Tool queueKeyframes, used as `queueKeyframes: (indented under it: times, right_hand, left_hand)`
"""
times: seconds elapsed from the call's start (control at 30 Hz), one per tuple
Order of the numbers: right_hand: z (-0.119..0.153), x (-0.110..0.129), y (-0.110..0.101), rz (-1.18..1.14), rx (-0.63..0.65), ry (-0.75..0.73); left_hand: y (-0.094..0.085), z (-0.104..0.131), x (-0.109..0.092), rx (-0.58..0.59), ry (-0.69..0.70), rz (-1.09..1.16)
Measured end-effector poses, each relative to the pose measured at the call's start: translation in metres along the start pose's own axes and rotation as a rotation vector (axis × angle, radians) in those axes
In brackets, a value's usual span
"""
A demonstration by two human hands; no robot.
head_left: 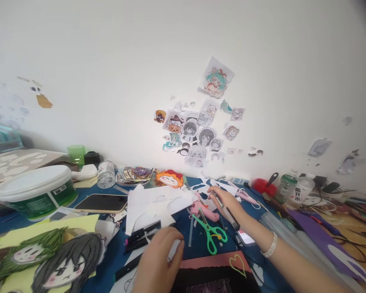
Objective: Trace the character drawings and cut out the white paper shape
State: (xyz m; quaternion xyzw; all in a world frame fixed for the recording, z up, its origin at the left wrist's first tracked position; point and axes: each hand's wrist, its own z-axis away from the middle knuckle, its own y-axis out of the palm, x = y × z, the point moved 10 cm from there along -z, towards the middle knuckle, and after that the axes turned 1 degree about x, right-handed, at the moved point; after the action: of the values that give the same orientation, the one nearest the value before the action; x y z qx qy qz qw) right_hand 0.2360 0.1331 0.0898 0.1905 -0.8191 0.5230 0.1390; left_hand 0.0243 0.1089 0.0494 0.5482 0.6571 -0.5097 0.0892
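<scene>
My right hand (224,199) reaches over the middle of the desk, its fingers closed around a slim, long grey-and-black object (230,217) whose kind I cannot make out. Just left of it lie a pink item (212,215) and green-handled scissors (211,232). My left hand (160,260) is nearer to me, with its fingers curled and pressed together. A pale bit shows between thumb and fingers, but what it is stays hidden. Beside that hand are several dark markers (129,266) and white paper (155,203). A black-and-pink sheet (213,264) lies between my forearms.
On the left are a white-lidded tub (33,183), a phone (100,202) and drawn paper figures (70,264). Bottles (301,189), a red item (264,188) and a purple sheet (329,240) crowd the right. Drawings (205,136) cover part of the wall behind.
</scene>
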Motion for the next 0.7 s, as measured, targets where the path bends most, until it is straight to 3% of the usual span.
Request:
queueKeyframes:
  times: [0.1, 0.17, 0.23, 0.37, 0.5, 0.7]
  right_hand:
    - [-0.017, 0.01, 0.01, -0.016, 0.043, 0.029]
    - [-0.036, 0.026, 0.021, 0.025, 0.062, -0.01]
    - [-0.057, 0.037, 0.038, 0.122, 0.091, -0.036]
    - [-0.097, 0.037, 0.089, 0.285, 0.217, -0.045]
    - [-0.118, 0.035, 0.131, 0.313, 0.305, -0.12]
    - [-0.129, 0.03, 0.155, 0.385, 0.363, -0.173]
  left_hand:
    - [-0.031, -0.009, 0.005, -0.184, 0.187, -0.454]
    - [-0.035, -0.015, 0.021, -0.189, 0.19, -0.67]
    - [-0.031, -0.02, 0.039, -0.118, 0.131, -0.778]
    - [-0.018, -0.025, 0.063, 0.068, -0.03, -0.842]
    - [-0.01, -0.027, 0.074, 0.217, -0.116, -0.87]
    - [-0.014, -0.029, 0.073, 0.241, -0.138, -0.865]
